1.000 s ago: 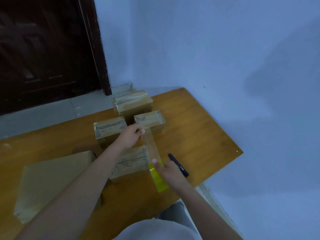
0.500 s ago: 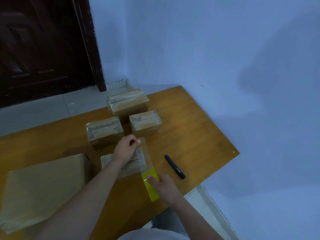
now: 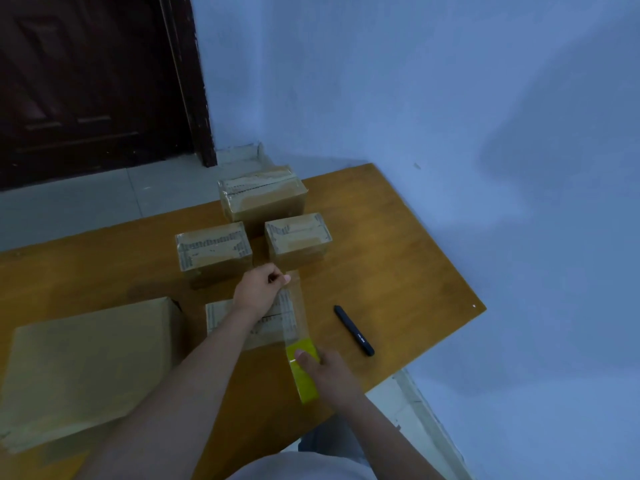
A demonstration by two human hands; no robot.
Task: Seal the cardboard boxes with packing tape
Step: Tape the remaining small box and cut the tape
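My left hand (image 3: 258, 289) pinches the free end of the clear packing tape strip (image 3: 292, 306) between thumb and fingertips, up past the far edge of the near box (image 3: 252, 323). My right hand (image 3: 325, 367) curls round the yellow tape roll (image 3: 303, 372), thumb pressed on top, low at the near side of that box. Between the two hands the strip runs taut along the box's right edge, over its printed top. I reckon that's the point of the spread: one hand anchors, the other pays out, so the tape stays flat and won't fold on itself before it goes down. I can't tell whether the strip touches the cardboard yet.

Just right of the roll lies a black pen-shaped tool (image 3: 354, 330), perhaps a cutter, apart from my hand but near, so I'd say handy for slicing the tape. Farther out stand three small boxes: left box (image 3: 213, 249), right box (image 3: 298, 237), far box (image 3: 263, 194), all showing shiny tape bands, apparently done and pushed clear. A large flat carton (image 3: 86, 368) sits at my left on the wooden tabletop (image 3: 398, 258).
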